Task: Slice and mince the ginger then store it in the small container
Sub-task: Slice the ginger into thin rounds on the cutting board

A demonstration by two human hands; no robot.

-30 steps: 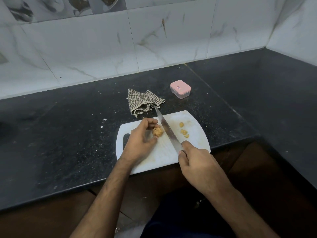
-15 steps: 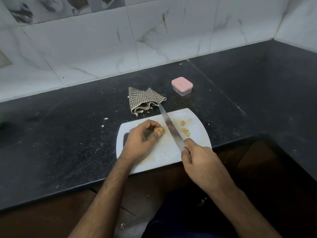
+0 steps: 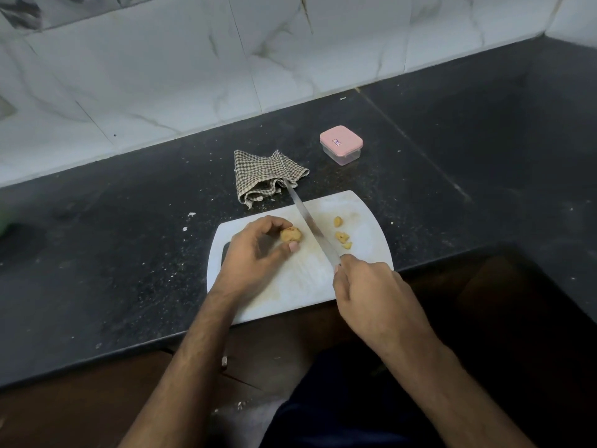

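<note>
One ginger lump point(image 3: 290, 235) pinched by left hand point(image 3: 255, 253), three cut pieces point(image 3: 341, 237) (beside it), one knife point(image 3: 311, 226) gripped by right hand point(image 3: 371, 292).

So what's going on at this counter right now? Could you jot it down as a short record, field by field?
left hand: pinches the ginger chunk on the cutting board
right hand: grips the knife, blade just right of the chunk
cut pieces: three small bits on the board, right of the blade
small container: pink lid on, on the counter behind the board
checked cloth: crumpled, behind the board
progress: slicing under way, nothing stored yet
</note>
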